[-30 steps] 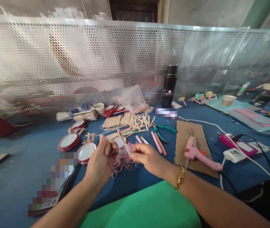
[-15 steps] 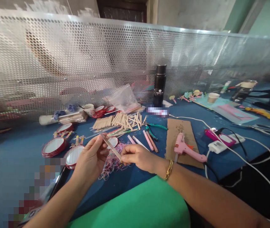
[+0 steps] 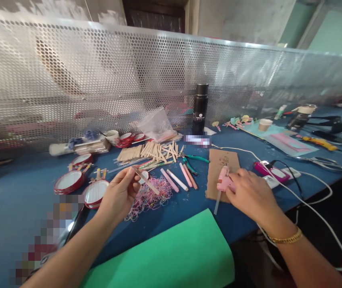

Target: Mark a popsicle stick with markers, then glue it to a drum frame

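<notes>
My left hand [image 3: 122, 195] pinches one end of a flat wooden stick [image 3: 147, 182], which slants down to the right above a tangle of pink and purple elastic bands [image 3: 154, 196]. Over on the right, my right hand [image 3: 249, 194] is wrapped round the pink glue gun [image 3: 225, 180]. A clear glue stick [image 3: 217, 203] pokes out of the gun's rear toward me. Beneath the gun lies a piece of brown cardboard [image 3: 213, 172]. My right palm and most of the gun's handle are hidden from view.
Red-rimmed round pieces [image 3: 69, 181] lie at the left. Wooden sticks [image 3: 131, 154], green pliers [image 3: 196, 158], markers [image 3: 177, 180] and a black bottle [image 3: 200, 108] stand or lie beyond my hands. A green sheet [image 3: 165, 256] is nearest me; white cables [image 3: 309, 204] run at the right.
My right hand has let go of the stick, moved right and closed on the glue gun. My left hand still holds the stick.
</notes>
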